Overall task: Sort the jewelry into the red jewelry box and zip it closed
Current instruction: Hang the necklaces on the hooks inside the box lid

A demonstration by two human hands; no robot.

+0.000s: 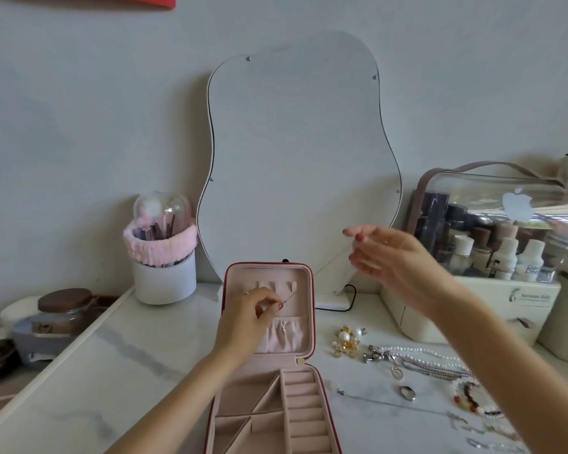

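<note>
Jewelry box [304,326] lying open on the marble table [118,362], red outside, pink lining, lid standing upright. Left hand [246,319] is pinching a thin chain [288,298] against the lid's inner face, just under the hooks. Right hand [387,257] is hovering above and right of the box, fingers loosely spread, grasping nothing. Pearl earrings [346,340], a pearl strand [417,352] and a ring [407,393] are lying right of the box. Wavy mirror [295,158] is standing behind the box.
</note>
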